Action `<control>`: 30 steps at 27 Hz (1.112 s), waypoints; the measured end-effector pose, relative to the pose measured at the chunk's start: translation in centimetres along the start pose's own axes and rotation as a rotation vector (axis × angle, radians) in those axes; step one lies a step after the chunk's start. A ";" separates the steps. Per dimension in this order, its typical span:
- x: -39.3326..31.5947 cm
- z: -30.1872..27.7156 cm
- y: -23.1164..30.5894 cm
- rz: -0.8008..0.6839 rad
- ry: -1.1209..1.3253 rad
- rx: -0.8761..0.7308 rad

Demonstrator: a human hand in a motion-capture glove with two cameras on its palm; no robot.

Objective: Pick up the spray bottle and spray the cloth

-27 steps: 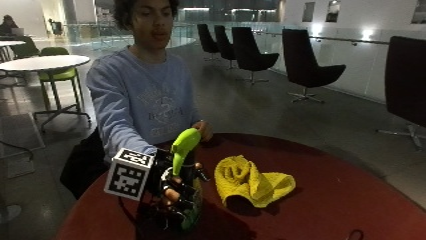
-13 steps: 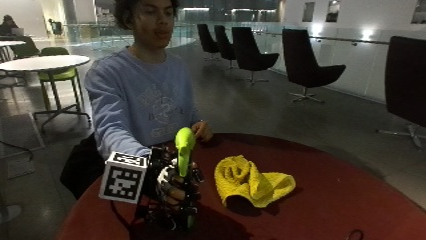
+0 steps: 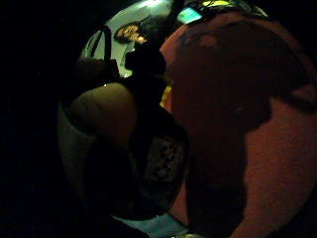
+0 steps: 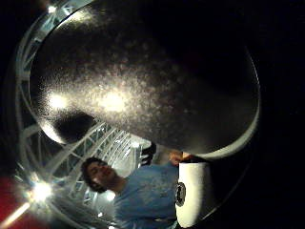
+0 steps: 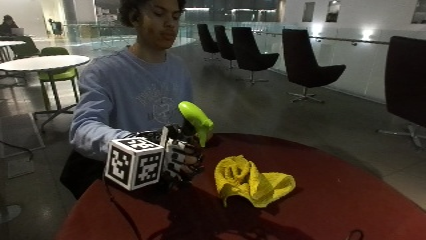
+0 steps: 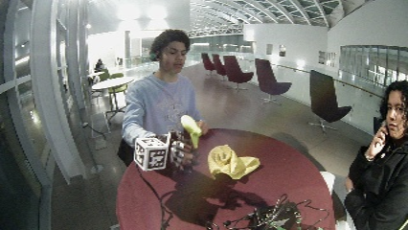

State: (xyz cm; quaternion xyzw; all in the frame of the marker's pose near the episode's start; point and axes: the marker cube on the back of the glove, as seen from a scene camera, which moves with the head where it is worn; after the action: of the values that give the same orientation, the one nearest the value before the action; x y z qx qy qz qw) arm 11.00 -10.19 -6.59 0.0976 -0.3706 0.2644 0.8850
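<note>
My gloved right hand (image 5: 180,157) grips the dark body of the spray bottle, whose bright green head (image 5: 194,119) sticks up above the fingers. The bottle is held a little above the red round table (image 5: 359,200), to the left of the crumpled yellow cloth (image 5: 251,181), with a small gap between them. In the wide outside view the hand (image 6: 179,152), the green head (image 6: 190,128) and the cloth (image 6: 230,162) stand the same way. The bottle's body (image 4: 143,81) fills the thumb side palm view. The person's bare left hand (image 6: 203,127) is just behind the green head.
A tangle of cables (image 6: 271,219) lies at the table's near edge. The red tabletop (image 3: 257,124) stretches out to the right of the cloth. Black chairs (image 5: 303,65) and a white table (image 5: 40,62) stand well behind the person.
My right hand has lifted the spray bottle higher off the table, and the green head has come more upright. The yellow cloth has not moved.
</note>
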 end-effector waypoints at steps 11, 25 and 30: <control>-1.0 5.8 1.7 0.165 -0.061 -0.342; -1.2 6.8 1.3 0.292 -0.044 -0.376; -1.0 7.3 1.6 0.309 -0.072 -0.380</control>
State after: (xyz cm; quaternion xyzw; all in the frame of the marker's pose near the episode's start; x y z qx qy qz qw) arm 5.11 -11.90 -2.24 -0.1190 -0.4555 0.3185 0.8227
